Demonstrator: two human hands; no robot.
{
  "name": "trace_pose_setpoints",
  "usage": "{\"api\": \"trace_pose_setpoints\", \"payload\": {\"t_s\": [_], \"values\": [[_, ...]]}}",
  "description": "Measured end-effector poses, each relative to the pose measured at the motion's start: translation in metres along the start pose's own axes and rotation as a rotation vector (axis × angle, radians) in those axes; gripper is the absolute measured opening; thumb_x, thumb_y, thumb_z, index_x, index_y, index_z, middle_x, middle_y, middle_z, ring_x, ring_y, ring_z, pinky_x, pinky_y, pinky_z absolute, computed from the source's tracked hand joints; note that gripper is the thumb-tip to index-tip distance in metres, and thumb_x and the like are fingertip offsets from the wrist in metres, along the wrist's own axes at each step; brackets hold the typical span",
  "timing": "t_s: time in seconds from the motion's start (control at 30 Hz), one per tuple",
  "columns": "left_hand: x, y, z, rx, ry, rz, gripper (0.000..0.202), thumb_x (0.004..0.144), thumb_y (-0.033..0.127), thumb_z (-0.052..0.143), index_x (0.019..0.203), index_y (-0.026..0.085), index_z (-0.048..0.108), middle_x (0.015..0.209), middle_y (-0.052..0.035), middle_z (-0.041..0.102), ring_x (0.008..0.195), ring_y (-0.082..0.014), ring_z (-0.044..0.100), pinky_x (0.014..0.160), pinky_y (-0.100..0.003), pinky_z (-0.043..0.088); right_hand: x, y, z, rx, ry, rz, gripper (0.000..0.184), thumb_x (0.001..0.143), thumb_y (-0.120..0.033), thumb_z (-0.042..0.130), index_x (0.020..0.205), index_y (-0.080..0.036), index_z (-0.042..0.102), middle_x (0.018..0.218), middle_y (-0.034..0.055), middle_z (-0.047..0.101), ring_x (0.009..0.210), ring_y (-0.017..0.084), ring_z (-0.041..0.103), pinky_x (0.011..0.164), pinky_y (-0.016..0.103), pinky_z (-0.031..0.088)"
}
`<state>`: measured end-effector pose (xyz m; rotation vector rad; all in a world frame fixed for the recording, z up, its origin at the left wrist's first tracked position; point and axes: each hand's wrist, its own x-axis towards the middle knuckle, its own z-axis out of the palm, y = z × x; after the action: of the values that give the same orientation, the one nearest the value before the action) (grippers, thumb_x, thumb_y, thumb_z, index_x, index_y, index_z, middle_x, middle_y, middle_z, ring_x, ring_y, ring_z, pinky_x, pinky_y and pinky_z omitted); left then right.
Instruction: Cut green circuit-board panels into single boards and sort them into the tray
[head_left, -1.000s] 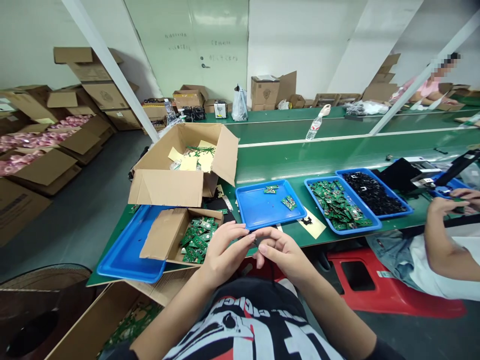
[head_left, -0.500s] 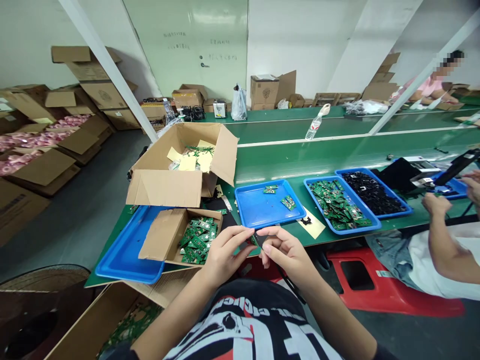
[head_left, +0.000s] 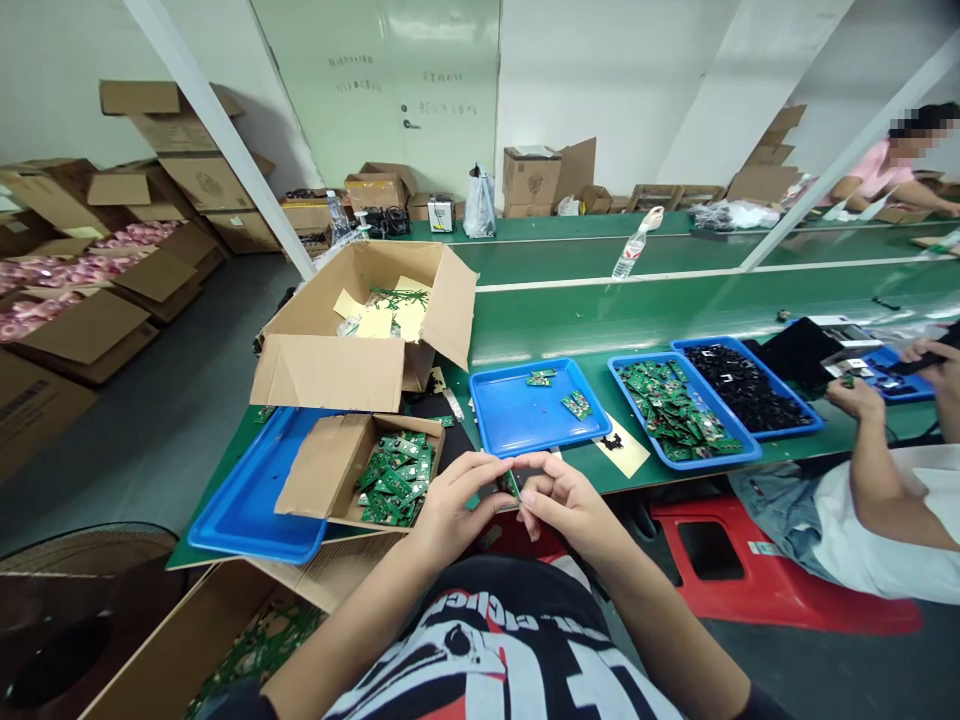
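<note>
My left hand (head_left: 450, 498) and my right hand (head_left: 564, 498) meet in front of my chest, at the near edge of the green bench. Both pinch a small green circuit board (head_left: 512, 484) between their fingertips. Just left of my left hand a small open carton (head_left: 328, 473) holds several more green boards (head_left: 395, 478). Beyond my hands lies a blue tray (head_left: 517, 415) with a few green boards in its far right part.
A large open cardboard box (head_left: 330, 370) stands behind the small carton, which rests on a long blue tray (head_left: 251, 500). To the right, a blue tray of green boards (head_left: 675, 410) and one of black parts (head_left: 739, 385). A co-worker's arm (head_left: 874, 470) reaches in at right. A red stool (head_left: 757, 575) stands below.
My fingertips have closed together again on the small green board, after parting slightly half a second ago. The co-worker's hands at right have moved farther along the bench.
</note>
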<state>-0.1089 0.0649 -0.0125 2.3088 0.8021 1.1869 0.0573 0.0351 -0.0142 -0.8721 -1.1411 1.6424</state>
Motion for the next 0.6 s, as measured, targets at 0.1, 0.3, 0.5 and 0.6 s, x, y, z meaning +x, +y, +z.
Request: {"api": "trace_pose_setpoints", "payload": {"t_s": [0.1,0.3,0.5,0.6], "values": [[-0.002,-0.002,0.001,-0.168,-0.069,-0.1,0.037,0.073,0.017,0.061,0.109,0.023,0.055,0.093,-0.0066,0.059,0.083,-0.0146,0.059,0.068,-0.027,0.053,0.001,0.002,-0.004,-0.089,-0.023,-0.019,0.034,0.077,-0.032,0.053,0.106,-0.017,0.044,0.056,-0.0056,0.052,0.046,0.008,0.049,0.049,0.023,0.044],[-0.009,-0.001,0.01,-0.419,-0.026,-0.38,0.034,0.073,0.02,0.062,0.106,0.023,0.058,0.089,-0.0044,0.055,0.08,-0.0141,0.059,0.065,-0.028,0.054,0.003,0.012,-0.006,-0.407,0.066,-0.212,0.032,0.082,-0.026,0.046,0.113,-0.018,0.043,0.066,-0.0017,0.055,0.055,0.01,0.054,0.057,0.026,0.047],[-0.012,0.002,0.016,-0.507,0.036,-0.515,0.033,0.071,0.024,0.064,0.103,0.021,0.061,0.089,-0.0052,0.059,0.081,-0.0159,0.06,0.068,-0.029,0.053,0.003,0.017,-0.003,-0.608,0.229,-0.359,0.025,0.082,-0.024,0.047,0.105,-0.017,0.05,0.063,-0.0006,0.056,0.055,0.012,0.055,0.056,0.024,0.047],[-0.012,0.001,0.018,-0.584,0.078,-0.583,0.035,0.07,0.027,0.063,0.105,0.019,0.061,0.095,-0.0069,0.062,0.086,-0.0176,0.06,0.075,-0.032,0.051,0.002,0.015,-0.001,-0.623,0.257,-0.377,0.023,0.081,-0.025,0.048,0.102,-0.018,0.053,0.064,0.0002,0.059,0.053,0.012,0.056,0.055,0.025,0.048]]}}
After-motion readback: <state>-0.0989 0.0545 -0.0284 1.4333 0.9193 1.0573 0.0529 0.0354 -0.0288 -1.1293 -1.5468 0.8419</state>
